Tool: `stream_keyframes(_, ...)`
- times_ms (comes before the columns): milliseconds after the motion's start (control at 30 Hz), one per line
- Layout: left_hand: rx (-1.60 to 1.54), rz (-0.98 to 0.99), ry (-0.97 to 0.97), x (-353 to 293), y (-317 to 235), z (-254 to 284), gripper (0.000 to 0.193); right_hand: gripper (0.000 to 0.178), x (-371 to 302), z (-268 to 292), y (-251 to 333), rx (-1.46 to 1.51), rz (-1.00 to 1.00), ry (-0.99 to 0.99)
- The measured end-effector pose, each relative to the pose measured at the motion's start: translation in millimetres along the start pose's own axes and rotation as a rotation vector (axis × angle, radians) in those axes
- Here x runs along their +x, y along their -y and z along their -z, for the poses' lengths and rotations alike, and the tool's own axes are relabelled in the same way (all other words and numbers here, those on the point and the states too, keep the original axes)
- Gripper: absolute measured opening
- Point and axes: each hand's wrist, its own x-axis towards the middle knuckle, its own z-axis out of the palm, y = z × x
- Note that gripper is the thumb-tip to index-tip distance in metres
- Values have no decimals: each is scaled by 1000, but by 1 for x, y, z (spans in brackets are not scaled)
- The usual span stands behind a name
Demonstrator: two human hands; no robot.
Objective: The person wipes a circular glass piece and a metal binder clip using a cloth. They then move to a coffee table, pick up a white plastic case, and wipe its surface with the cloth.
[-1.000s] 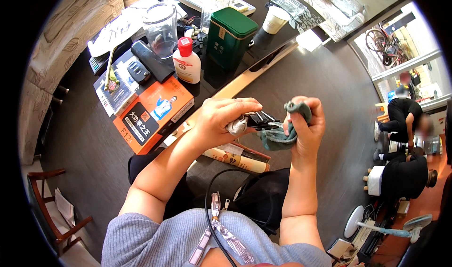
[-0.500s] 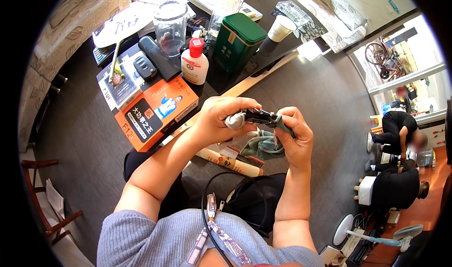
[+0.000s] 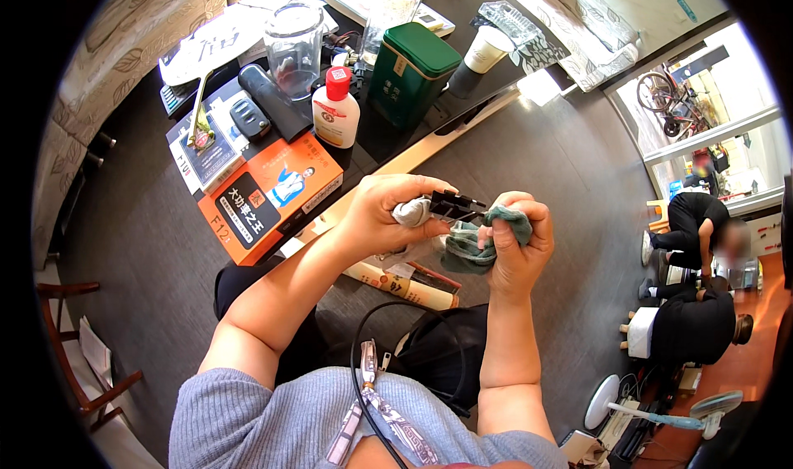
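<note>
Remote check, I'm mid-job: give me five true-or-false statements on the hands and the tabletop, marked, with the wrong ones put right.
1. The right hand holds a green cloth. True.
2. The left hand is empty. False: it holds a black part.
3. The red-capped bottle stands upright. True.
4. The key fob lies on the floor. False: it lies on the boxes.
5. In the picture, the paper cup stands left of the green tin. False: it stands to the tin's right.
</note>
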Motion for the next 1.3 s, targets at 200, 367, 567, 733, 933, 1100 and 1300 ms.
stream_keyframes(200, -5, -4, 11, -2, 0, -1, 37, 21, -8, -15, -13, 195, -1, -92)
stream_keyframes(367, -13, 1, 0, 0, -6, 3, 38, 16, -9, -11, -13, -13, 67, 12)
stream_keyframes(567, 63, -59, -10, 1, -3, 12, 38, 17, -5, -11, 7, -294, 92, 133)
stream_keyframes(733, 80, -83, 26, 1, -2, 10, 40, 14, 0, 5, 10, -238, -21, 192)
stream_keyframes(933, 155, -157, 10, 5, 1, 6, 45, 11, 10, 14, 15, -428, 5, 164)
stream_keyframes(1100, 202, -145, -41, 4, 9, -1, 46, 8, 10, 13, 12, -321, -129, -43)
stream_keyframes(1300, 250, -33, -52, 2, 6, -9, 41, 12, 11, 12, 2, -215, -306, -218)
